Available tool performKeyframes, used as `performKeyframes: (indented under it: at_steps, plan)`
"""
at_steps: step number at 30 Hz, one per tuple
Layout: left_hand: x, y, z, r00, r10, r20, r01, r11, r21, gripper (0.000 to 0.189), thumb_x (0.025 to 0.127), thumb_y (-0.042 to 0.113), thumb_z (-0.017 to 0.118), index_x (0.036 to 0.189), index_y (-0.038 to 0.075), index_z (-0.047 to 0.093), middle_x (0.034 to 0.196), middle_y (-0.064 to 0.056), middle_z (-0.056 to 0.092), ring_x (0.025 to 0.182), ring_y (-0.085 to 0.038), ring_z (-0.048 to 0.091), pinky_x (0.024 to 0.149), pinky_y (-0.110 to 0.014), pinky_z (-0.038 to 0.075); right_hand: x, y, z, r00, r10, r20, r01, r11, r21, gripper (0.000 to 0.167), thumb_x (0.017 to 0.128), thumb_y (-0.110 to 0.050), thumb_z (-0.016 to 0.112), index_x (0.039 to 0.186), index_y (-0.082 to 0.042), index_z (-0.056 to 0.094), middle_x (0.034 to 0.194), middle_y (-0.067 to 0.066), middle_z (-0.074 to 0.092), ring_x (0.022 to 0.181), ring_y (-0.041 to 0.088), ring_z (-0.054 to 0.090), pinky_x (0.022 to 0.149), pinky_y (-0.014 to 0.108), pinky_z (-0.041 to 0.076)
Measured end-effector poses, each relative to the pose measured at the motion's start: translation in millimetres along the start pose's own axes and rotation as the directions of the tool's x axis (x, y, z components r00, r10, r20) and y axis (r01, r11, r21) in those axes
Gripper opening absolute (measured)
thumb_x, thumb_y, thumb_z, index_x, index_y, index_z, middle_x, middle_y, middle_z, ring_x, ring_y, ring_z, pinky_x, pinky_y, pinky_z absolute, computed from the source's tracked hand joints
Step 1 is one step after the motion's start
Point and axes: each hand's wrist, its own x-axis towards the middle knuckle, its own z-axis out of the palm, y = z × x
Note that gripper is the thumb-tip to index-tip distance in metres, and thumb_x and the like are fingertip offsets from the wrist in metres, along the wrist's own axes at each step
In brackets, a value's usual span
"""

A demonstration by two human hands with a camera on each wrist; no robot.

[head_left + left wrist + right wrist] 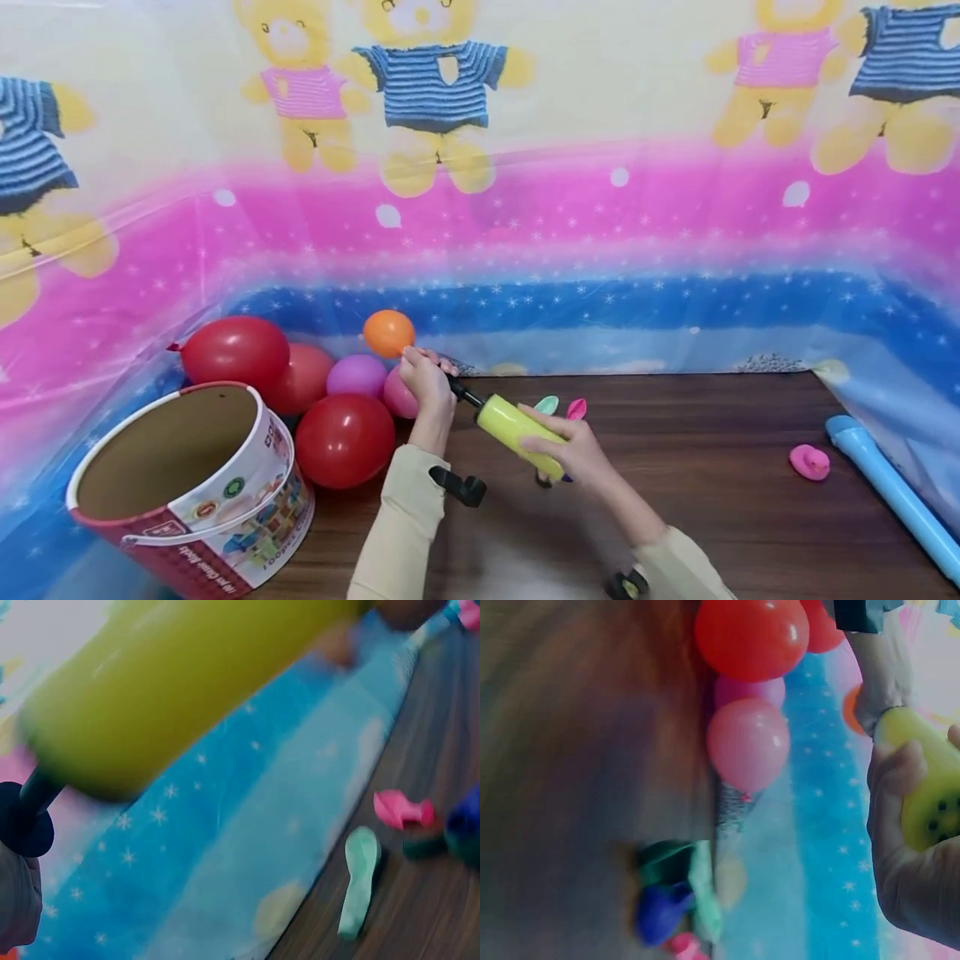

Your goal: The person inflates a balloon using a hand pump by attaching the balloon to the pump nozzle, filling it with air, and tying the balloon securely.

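Observation:
A yellow hand balloon pump (517, 433) slants between the two hands, its black rod showing at the upper left end. My right hand (573, 450) grips the yellow body. With curled fingers my left hand (427, 383) holds the pump's black nozzle end, beside a dark disc (28, 829). A small inflated orange balloon (388, 333) stands just above the left hand; its neck is hidden by the fingers. Uninflated balloons lie on the table beyond the pump: a mint green one (360, 881), a pink one (401, 808) and a blue one (660, 911).
At left stands a large open bucket (281, 500) with a handle. Inflated balloons, among them a red one (345, 440) and a purple one (357, 377), cluster behind it. A pink toy duck (809, 462) and a long light blue tube (892, 492) lie at right on the dark table (720, 500).

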Motion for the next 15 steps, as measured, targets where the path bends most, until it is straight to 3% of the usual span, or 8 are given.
performKeyframes:
  at_steps: [3,6,9,13,15]
  plan:
    - [7.1,3.2,-3.3,1.0,0.02,0.001,-0.02,1.0,-0.013,0.041,0.108,0.031,0.022,0.074,0.014,0.038,0.053,0.005,0.037,0.039,-0.008,0.038,0.038,-0.022,0.035,-16.0,7.6,-12.8,0.999,0.045,0.014,-0.045,0.998,0.037,0.061,0.089,-0.023,0.071,0.144,-0.015,0.047,0.097,0.017,0.065,0.056,0.017,0.059,0.05,0.027,0.051]
    - [10.6,4.7,-9.9,0.998,0.019,-0.054,-0.023,0.997,-0.068,0.041,0.108,0.031,0.023,0.073,0.014,0.038,0.053,0.005,0.037,0.039,-0.008,0.037,0.037,-0.021,0.034,-21.1,8.1,-24.8,0.997,0.063,0.04,-0.063,0.998,0.011,0.061,0.088,-0.022,0.072,0.143,-0.013,0.048,0.1,0.016,0.064,0.056,0.017,0.058,0.051,0.028,0.051]
    - [5.7,4.4,-14.4,0.994,-0.012,-0.105,0.001,0.995,-0.105,0.044,0.108,0.03,0.023,0.071,0.012,0.037,0.051,0.004,0.036,0.039,-0.009,0.036,0.037,-0.021,0.034,-7.4,-0.1,-20.8,0.999,0.011,0.046,-0.007,0.997,-0.073,0.058,0.087,-0.025,0.073,0.14,-0.013,0.053,0.1,0.019,0.063,0.056,0.016,0.056,0.051,0.029,0.051]
    - [-0.3,6.1,-18.1,0.993,-0.033,-0.116,0.02,0.994,-0.11,0.045,0.108,0.028,0.021,0.069,0.01,0.035,0.05,0.002,0.035,0.038,-0.01,0.036,0.039,-0.022,0.035,15.9,-11.8,1.2,0.995,-0.068,0.069,0.077,0.988,-0.132,0.058,0.086,-0.032,0.074,0.139,-0.017,0.055,0.106,0.023,0.063,0.06,0.016,0.059,0.053,0.029,0.053]
    - [2.5,8.9,-20.7,0.993,-0.025,-0.119,0.013,0.995,-0.102,0.044,0.108,0.028,0.023,0.071,0.011,0.036,0.052,0.003,0.036,0.039,-0.01,0.036,0.04,-0.022,0.035,17.2,-13.8,5.5,0.994,-0.055,0.094,0.066,0.99,-0.121,0.058,0.087,-0.032,0.073,0.14,-0.018,0.053,0.109,0.023,0.061,0.061,0.016,0.06,0.054,0.029,0.054]
